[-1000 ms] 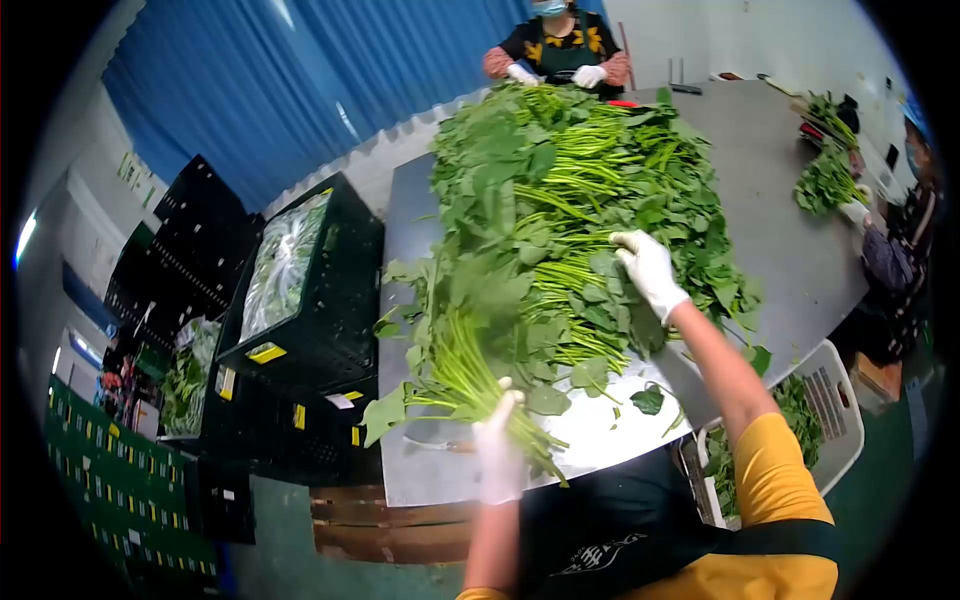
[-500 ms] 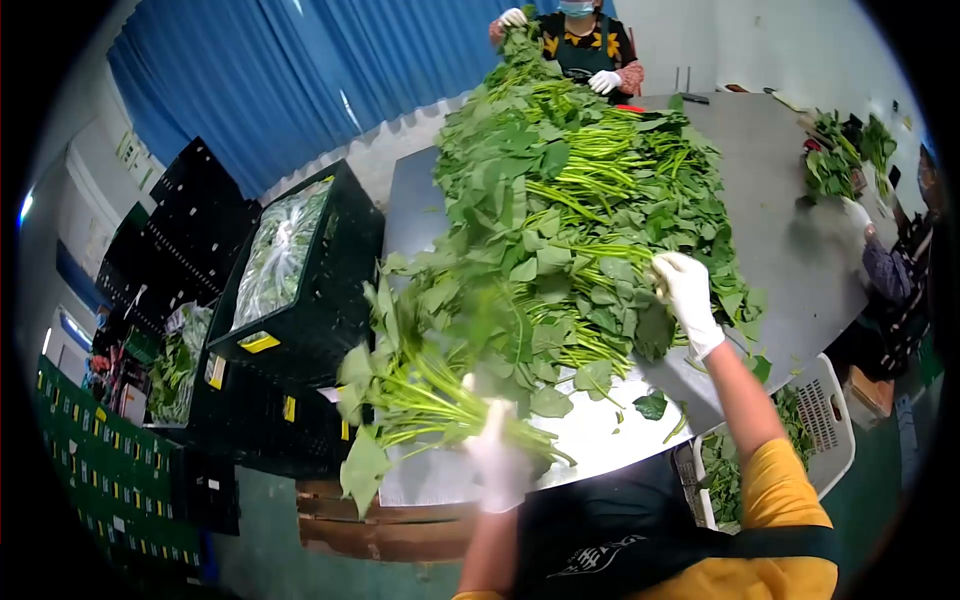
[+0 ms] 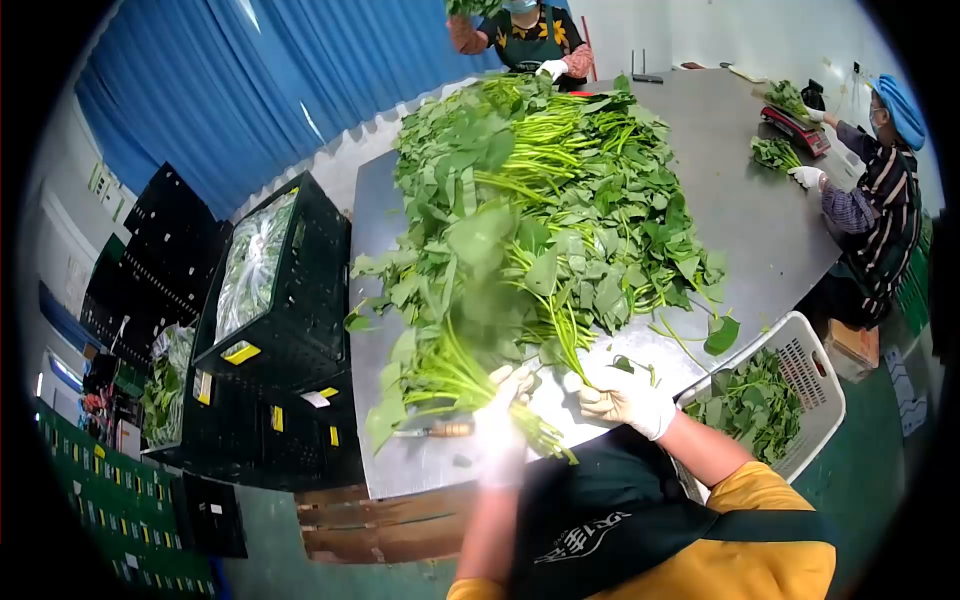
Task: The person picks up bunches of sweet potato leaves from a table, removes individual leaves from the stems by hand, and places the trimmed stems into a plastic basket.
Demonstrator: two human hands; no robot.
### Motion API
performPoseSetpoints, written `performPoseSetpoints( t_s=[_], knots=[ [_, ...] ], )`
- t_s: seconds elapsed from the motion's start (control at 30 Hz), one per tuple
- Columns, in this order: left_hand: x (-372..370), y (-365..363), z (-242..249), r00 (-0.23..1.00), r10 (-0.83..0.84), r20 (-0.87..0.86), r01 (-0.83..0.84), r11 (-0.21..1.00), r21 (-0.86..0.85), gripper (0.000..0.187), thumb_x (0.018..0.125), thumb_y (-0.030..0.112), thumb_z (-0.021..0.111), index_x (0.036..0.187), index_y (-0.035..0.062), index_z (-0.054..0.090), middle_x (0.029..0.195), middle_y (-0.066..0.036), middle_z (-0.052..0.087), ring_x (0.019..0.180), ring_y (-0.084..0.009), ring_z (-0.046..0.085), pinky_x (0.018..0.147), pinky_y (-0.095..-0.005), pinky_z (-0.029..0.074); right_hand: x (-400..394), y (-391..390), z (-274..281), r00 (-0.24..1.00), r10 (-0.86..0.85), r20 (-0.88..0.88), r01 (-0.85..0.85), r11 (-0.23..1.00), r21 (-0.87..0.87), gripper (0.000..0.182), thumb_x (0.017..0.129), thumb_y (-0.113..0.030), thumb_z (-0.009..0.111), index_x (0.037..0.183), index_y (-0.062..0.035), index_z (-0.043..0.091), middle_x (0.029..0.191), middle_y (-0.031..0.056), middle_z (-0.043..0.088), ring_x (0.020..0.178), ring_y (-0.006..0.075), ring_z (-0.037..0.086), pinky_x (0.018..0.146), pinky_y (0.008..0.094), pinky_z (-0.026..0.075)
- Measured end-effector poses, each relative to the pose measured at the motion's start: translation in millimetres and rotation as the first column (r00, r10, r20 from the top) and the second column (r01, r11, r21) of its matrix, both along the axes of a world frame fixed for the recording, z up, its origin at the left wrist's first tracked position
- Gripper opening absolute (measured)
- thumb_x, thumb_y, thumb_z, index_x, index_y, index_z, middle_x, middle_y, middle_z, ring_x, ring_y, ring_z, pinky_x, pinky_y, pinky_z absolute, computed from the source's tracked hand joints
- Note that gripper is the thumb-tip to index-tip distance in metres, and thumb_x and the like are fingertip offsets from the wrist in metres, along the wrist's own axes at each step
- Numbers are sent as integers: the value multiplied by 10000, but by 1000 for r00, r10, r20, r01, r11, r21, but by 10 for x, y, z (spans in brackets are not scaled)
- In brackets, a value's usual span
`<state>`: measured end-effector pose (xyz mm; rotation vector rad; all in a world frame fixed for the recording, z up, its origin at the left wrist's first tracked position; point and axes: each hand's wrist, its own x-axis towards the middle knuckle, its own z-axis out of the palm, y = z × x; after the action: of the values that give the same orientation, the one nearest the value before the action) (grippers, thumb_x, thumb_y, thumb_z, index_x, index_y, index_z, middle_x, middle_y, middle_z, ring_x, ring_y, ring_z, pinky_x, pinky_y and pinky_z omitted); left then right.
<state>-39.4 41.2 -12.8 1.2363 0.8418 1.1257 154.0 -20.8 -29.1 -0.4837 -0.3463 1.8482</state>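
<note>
My left hand [image 3: 502, 430], white-gloved and slightly blurred, is closed round a bunch of leafy green stems [image 3: 445, 372] at the table's near edge. The cut ends stick out to the right of my fist, and the leaves spread up and left. Close beside it, my right hand [image 3: 628, 402], also gloved, pinches a few thin leafy stems [image 3: 565, 328] that rise toward the heap. Ahead lies a large heap of leafy greens [image 3: 610, 235], stems and leaves layered across the metal table [image 3: 760, 220]. A wooden-handled tool [image 3: 450, 430] lies partly hidden under the bunch.
A white basket [image 3: 828, 400] of leaves stands at my right. Dark crates [image 3: 325, 250] are stacked on the left, one holding bagged greens [image 3: 250, 265]. One co-worker [image 3: 530, 40] stands at the far end; another [image 3: 870, 190] handles greens by a red scale [image 3: 797, 130].
My right hand has come down and left from the heap to beside my left hand, bringing stems. My left hand keeps its bunch. The view has shifted, showing more of the co-worker on the right.
</note>
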Motion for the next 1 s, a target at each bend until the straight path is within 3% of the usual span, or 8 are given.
performPoseSetpoints(
  t_s=[0.1, 0.17, 0.27, 0.33, 0.5, 0.9, 0.93, 1.0],
  knots=[
    [-19, 46, 15, 891, 156, -427, 178, 745, 642, 297, 879, 46, 563, 1160, -46, 525, 969, -117, 644, 880, -152, 609, 738, -262, 475, -82, -88, 119, 986, 146, 80, -151, 987, 63, 294, 945, -273, 512, 1084, -18, 560, 602, -12, 437, 439, 58, 331, 419, 195, 270],
    [194, -72, 237, 992, 27, 125, -5, 985, -172, 213, 859, 44, 609, 1062, -14, 590, 758, -47, 603, 643, -95, 549, 592, -196, 437, -165, -100, 196, 982, 188, 23, -189, 973, 133, 275, 945, -247, 509, 1076, -10, 556, 599, -10, 447, 420, 57, 320, 405, 193, 267],
    [167, -33, 94, 997, -77, -27, 77, 997, 2, 196, 845, 9, 614, 1039, -2, 585, 745, -25, 584, 616, -89, 544, 553, -200, 440, -182, -172, 165, 988, 153, -3, -153, 988, 7, 287, 941, -235, 508, 1080, 13, 548, 561, -12, 433, 406, 49, 335, 405, 186, 276],
    [199, -18, 45, 945, -28, 327, 178, 881, -438, 202, 821, -26, 624, 1014, 8, 574, 743, -13, 576, 578, -94, 537, 513, -213, 445, -182, -225, 194, 980, 200, -22, -199, 980, 6, 312, 947, -247, 495, 1069, 28, 575, 561, 4, 495, 435, 60, 419, 419, 193, 320],
    [216, -54, 55, 938, -70, 339, 221, 876, -430, 220, 803, -56, 621, 1007, -2, 559, 774, -37, 591, 587, -120, 558, 512, -235, 474, -148, -191, 362, 565, -20, 825, -26, 999, 42, 307, 939, -238, 517, 1065, 23, 616, 838, 64, 664, 700, 138, 613, 631, 248, 483],
    [365, -68, -218, 946, 91, 310, 38, 921, -387, 308, 744, -95, 675, 1017, -33, 546, 819, -76, 610, 673, -129, 575, 614, -226, 467, -264, 62, -204, 471, -574, 670, 272, 817, 509, 176, 870, -93, 598, 974, 37, 655, 915, 49, 649, 763, 84, 577, 667, 202, 452],
    [363, -56, -264, 931, 101, 350, 62, 902, -427, 323, 742, -97, 674, 1028, -33, 536, 818, -75, 602, 673, -140, 578, 621, -237, 473, -315, -65, 178, 788, -421, 449, 418, 902, 112, 181, 880, -111, 584, 970, 29, 656, 893, 58, 643, 738, 79, 571, 658, 210, 453],
    [388, -51, -241, 943, 98, 318, 51, 902, -429, 307, 752, -64, 681, 1021, -21, 538, 831, -77, 588, 702, -165, 587, 650, -266, 489, -275, -239, 51, 462, -601, 653, 434, 794, 424, 166, 894, -98, 559, 982, 27, 623, 874, 64, 635, 742, 101, 586, 659, 228, 468]
  ],
)
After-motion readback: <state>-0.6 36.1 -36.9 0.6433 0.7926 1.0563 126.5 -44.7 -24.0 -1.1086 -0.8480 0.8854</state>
